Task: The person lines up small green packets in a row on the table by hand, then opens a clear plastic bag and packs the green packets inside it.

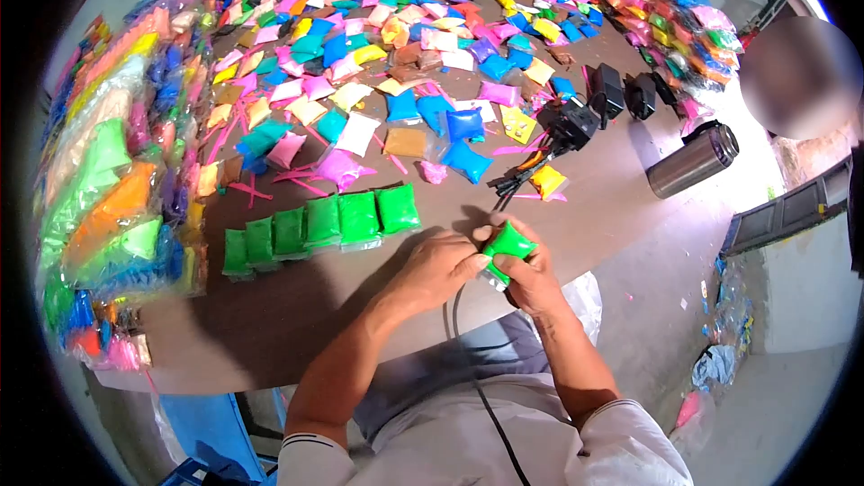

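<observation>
Near the table's front edge, my right hand [526, 277] is closed on a bright green packet [510, 243], its thumb across the lower part. My left hand [443, 268] is beside it, fingers drawn together at the packet's left side; whether they grip it cannot be made out. A row of several green packets [358, 218] lies on the brown table [297, 315] to the left of my hands. A black cable [456, 324] passes below my hands and down over my clothing.
Many small coloured packets [468, 124] cover the table's back. Bagged packets [112, 189] are piled at the left, more [670, 13] at the back right. Black devices [572, 124] and a metal flask [693, 160] stand at the right. Another person [801, 81] is at the far right.
</observation>
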Motion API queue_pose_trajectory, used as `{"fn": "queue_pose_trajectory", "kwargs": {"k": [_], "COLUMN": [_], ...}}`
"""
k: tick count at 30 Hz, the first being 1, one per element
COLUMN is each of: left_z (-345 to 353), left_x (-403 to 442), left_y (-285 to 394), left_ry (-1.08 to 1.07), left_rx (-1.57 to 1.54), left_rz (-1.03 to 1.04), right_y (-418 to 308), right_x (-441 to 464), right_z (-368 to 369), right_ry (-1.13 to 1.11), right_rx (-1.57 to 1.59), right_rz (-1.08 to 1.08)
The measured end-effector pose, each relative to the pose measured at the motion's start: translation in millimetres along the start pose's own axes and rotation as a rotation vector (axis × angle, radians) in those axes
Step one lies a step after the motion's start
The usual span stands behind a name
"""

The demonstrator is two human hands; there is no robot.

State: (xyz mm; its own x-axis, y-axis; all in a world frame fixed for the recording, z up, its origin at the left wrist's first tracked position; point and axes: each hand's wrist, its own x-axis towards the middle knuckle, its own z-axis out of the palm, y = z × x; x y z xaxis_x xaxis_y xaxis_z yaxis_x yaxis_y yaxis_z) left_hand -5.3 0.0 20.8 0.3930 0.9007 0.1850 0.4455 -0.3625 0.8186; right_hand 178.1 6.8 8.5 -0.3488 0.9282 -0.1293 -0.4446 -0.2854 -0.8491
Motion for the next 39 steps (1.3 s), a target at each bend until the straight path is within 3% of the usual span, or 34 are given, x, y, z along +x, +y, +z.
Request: {"fn": "queue_pose_trajectory", "kwargs": {"k": [5,7,11,13,17,19,22,24,28,30,34,39], "left_z": [2.8,7.8,9.2,9.0,6.6,6.7,9.3,10.9,14.6,11.7,10.1,19.1], "left_x": [-2.5,-4.6,-4.4,-3.5,-5.5,-5.7,-5.2,-4.9,-4.9,-5.2,-5.7,-3.7], "left_y": [-6.3,-8.7,-13.8,-13.9,-10.4,-11.5,-17.3,-16.8,-15.9,-13.3,-10.4,-10.8], "left_ry": [0.005,0.059,0.064,0.062,0.067,0.043,0.050,0.085,0.091,0.067,0.062,0.157], "left_rx": [0.043,0.013,-0.030,-0.049,-0.057,-0.008,-0.042,-0.067,-0.040,-0.020,-0.010,0.146], "left_rz": [0.040,0.045,0.022,0.016,0.057,0.060,0.037,0.020,0.050,0.052,0.057,0.157], "right_y": [-25.7,-28.7,-30.7,-23.2,-3.1,-12.1,-15.4,-19.9,-17.4,-5.3,-25.9,-46.4], "right_x": [-6.5,-9.8,-7.8,-4.3,-4.4,-7.1,-6.8,-8.5,-8.2,-1.6,10.7,52.2], "right_z": [-6.3,-9.7,-26.4,-25.4,-17.3,3.8,6.3,-0.4,-17.0,-21.4,-18.0,17.8], "right_ry": [-0.244,-0.174,-0.094,0.084,0.079,0.155,0.133,0.001,0.010,0.092,0.249,0.120], "right_rx": [0.147,-0.015,-0.013,-0.094,-0.262,-0.375,-0.387,-0.350,-0.455,-0.418,-0.529,-0.703], "right_rz": [0.060,0.048,0.094,-0.012,-0.043,0.091,0.101,0.151,0.175,-0.086,-0.016,-0.040]}}
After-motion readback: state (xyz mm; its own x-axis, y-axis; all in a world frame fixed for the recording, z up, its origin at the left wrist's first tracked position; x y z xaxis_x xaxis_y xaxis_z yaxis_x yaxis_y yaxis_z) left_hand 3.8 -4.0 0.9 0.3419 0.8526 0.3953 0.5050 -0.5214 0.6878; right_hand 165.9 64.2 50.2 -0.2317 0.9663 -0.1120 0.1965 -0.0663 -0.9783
